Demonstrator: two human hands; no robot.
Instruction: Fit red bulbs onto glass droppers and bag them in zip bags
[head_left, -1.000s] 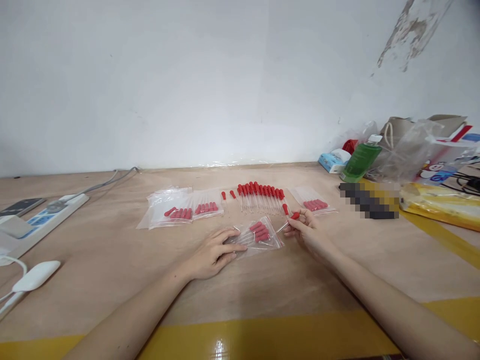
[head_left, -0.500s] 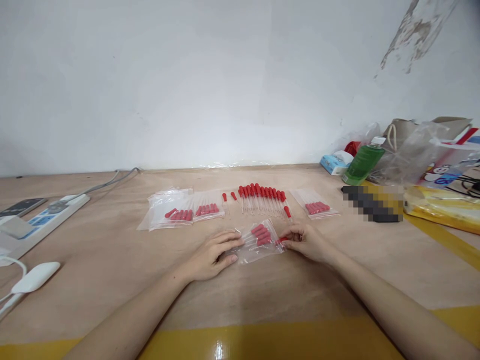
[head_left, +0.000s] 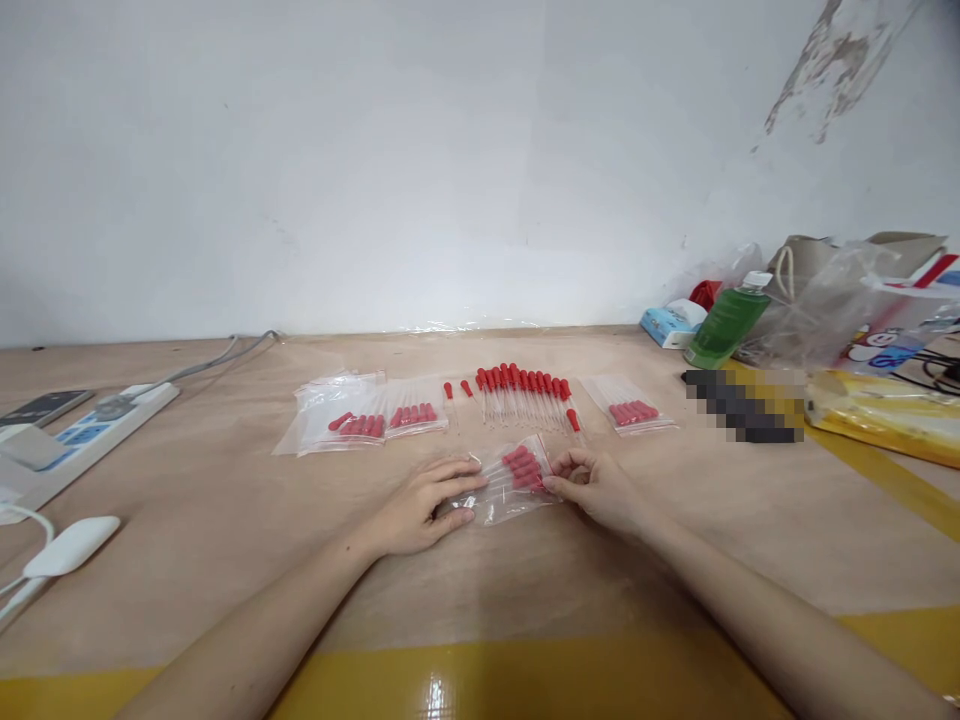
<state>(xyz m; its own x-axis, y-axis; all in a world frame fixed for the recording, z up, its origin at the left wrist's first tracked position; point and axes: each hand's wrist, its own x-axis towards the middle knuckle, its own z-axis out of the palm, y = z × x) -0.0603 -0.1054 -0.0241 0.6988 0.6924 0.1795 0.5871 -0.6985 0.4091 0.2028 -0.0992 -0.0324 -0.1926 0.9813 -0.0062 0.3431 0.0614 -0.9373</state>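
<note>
A clear zip bag (head_left: pixel 504 508) lies on the table between my hands, with several red-bulbed droppers (head_left: pixel 523 462) inside. My left hand (head_left: pixel 429 505) rests at the bag's left end, its fingers stretched out and apart from the thumb, fingertips touching the plastic. At the bag's right-hand mouth, my right hand (head_left: pixel 596 490) pinches a dropper by its red bulb, mostly covered by the fingertips. Behind the bag lies a row of loose droppers (head_left: pixel 525 382). One more loose dropper (head_left: pixel 574 420) sits just beyond my right hand.
Filled zip bags (head_left: pixel 414 415) lie left of the row, and another filled bag (head_left: pixel 634 405) lies to its right. A power strip (head_left: pixel 90 435) and white plug (head_left: pixel 71 548) occupy the left. A green bottle (head_left: pixel 727 325), tissue pack (head_left: pixel 671 325) and yellow package (head_left: pixel 885 415) stand at right.
My right hand has moved slightly left toward the bag, and the pinched dropper has gone further into it. My left hand stays in place on the bag.
</note>
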